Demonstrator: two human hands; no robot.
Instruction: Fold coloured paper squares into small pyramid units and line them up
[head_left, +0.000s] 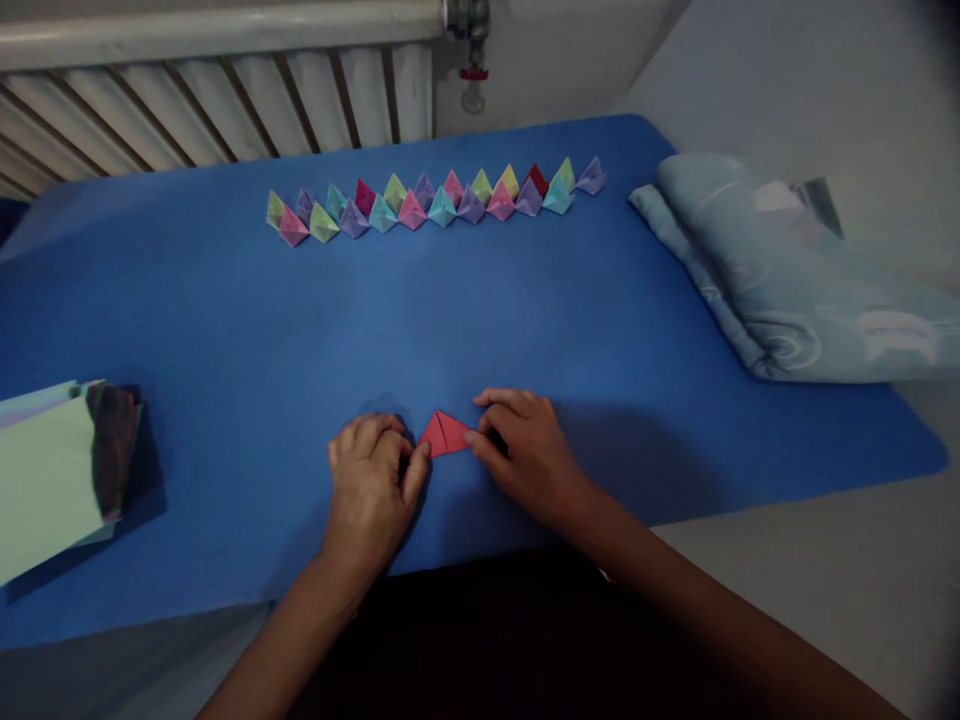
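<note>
A small red folded paper (444, 434), triangular with a dark crease line down from its top point, lies on the blue surface. My left hand (373, 478) is at its left corner, fingers curled and thumb tip on the paper's edge. At the right corner, my right hand (531, 450) has its thumb on the paper, with the index finger bent above it. Farther back stand two rows of folded paper boats (412, 210) in pink, yellow-green, purple, turquoise and red.
A stack of coloured paper sheets (49, 470), pale green on top, lies at the left with a dark patterned piece at its end. Folded light-blue bedding (795, 280) sits at the right. Behind the blue surface (225, 320) are a white radiator (225, 95) and a red-handled valve (474, 73).
</note>
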